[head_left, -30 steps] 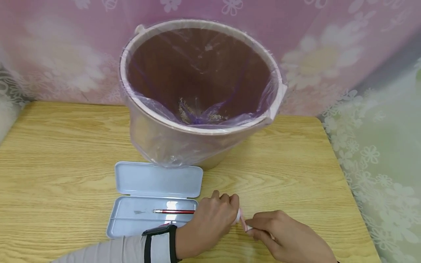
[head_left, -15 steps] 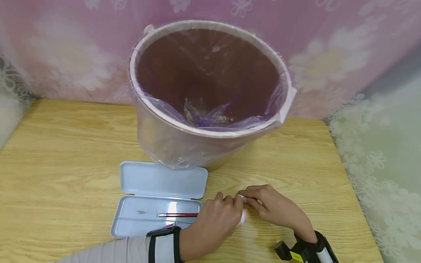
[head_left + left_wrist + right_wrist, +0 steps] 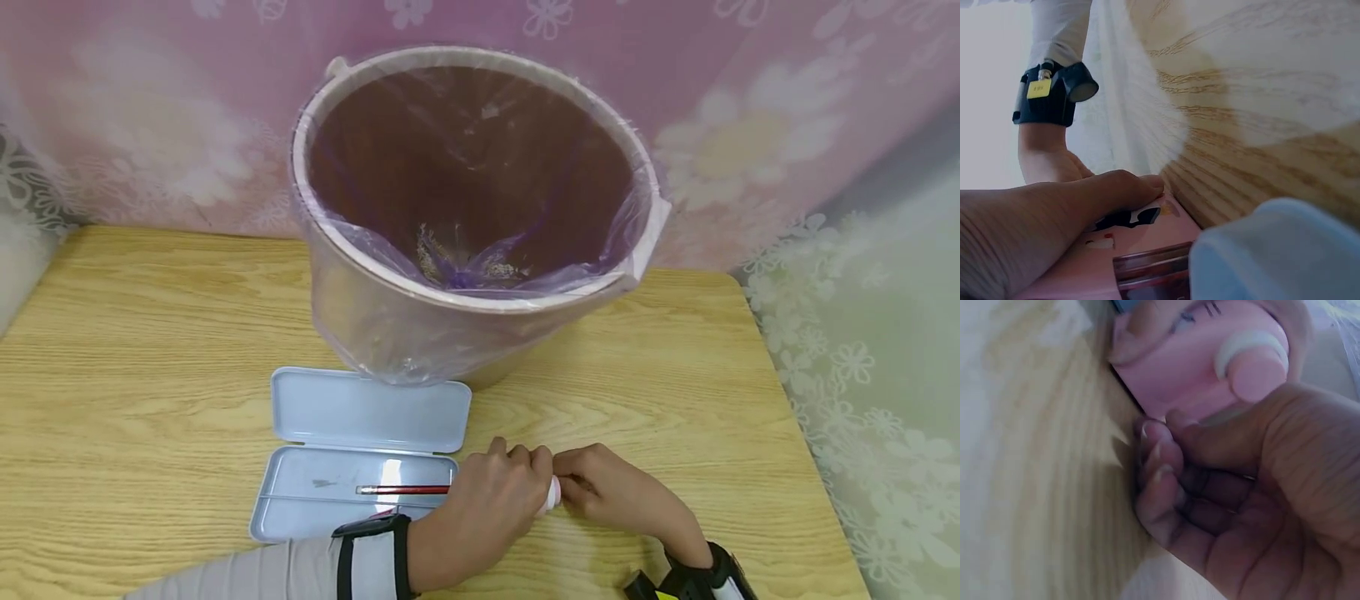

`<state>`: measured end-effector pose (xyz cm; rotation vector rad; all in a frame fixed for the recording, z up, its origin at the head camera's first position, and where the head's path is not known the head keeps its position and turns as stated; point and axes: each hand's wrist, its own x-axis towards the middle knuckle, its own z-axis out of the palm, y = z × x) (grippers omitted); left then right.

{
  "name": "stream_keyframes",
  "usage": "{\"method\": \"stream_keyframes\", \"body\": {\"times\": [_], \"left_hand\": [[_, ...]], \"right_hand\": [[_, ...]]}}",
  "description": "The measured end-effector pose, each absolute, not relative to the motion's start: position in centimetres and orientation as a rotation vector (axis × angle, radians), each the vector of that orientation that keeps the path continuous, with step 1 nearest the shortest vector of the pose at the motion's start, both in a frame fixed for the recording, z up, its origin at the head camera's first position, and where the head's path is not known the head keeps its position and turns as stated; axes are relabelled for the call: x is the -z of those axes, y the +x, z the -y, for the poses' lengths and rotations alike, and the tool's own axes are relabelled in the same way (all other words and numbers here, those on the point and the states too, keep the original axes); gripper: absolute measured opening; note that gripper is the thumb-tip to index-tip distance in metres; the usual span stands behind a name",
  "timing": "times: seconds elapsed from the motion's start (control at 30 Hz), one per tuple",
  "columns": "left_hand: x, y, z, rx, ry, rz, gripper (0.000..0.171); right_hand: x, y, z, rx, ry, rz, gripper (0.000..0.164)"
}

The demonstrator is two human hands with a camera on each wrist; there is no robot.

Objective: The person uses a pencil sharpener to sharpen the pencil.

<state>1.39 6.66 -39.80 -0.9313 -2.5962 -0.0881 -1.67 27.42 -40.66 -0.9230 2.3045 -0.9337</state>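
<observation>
A pink box-shaped hand-crank pencil sharpener [image 3: 1191,381], with a white ring and round pink hub on one face, rests under my left hand [image 3: 491,504], which grips it. The left wrist view shows my thumb across its printed top, above a dark window [image 3: 1154,269]. At the hub side, my right hand [image 3: 626,496] curls its fingers and pinches the crank's end, mostly hidden by the fingertips. Left of the hands, a light blue pencil case [image 3: 371,408] lies open. It holds a red pencil [image 3: 405,490], whose right end is hidden behind my left hand.
A large bucket [image 3: 465,304], lined with a thin purple bag, stands behind the pencil case. Some pale scraps lie at its bottom. The wooden table [image 3: 172,333] meets a flowered pink cloth [image 3: 172,125] at the back.
My right hand has gone round with the crank, rising from low right of the hub, then dropping a little towards me. My left hand keeps its grip on the sharpener. The view has shifted slightly.
</observation>
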Motion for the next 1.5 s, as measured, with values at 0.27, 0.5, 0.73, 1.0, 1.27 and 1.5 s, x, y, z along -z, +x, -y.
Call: {"method": "stream_keyframes", "body": {"times": [0.27,0.5,0.73,1.0,1.27,1.5], "left_hand": [[39.8,1.4,-6.8,0.100,-0.934,2.631,0.041],[39.7,1.5,-6.7,0.086,-0.931,2.637,0.037],[39.8,1.4,-6.6,0.078,-0.918,2.619,0.034],[39.8,1.3,-6.5,0.097,-0.925,2.623,0.035],[39.7,1.2,-6.2,0.065,-0.956,2.597,0.036],[40.0,1.3,-6.7,0.108,-0.920,2.502,0.031]], "right_hand": [[40.3,0.8,-27.1,0.902,-0.965,-2.359,0.018],[38.7,2.5,-26.9,0.800,-0.971,-2.359,0.019],[37.5,3.0,-26.5,0.695,-0.897,-2.302,0.024],[36.1,3.6,-26.6,0.605,-0.932,-2.370,0.020],[34.0,2.4,-27.3,0.683,-1.173,-2.648,0.017],[34.4,-0.7,-27.6,0.595,-1.177,-2.657,0.025]]}}
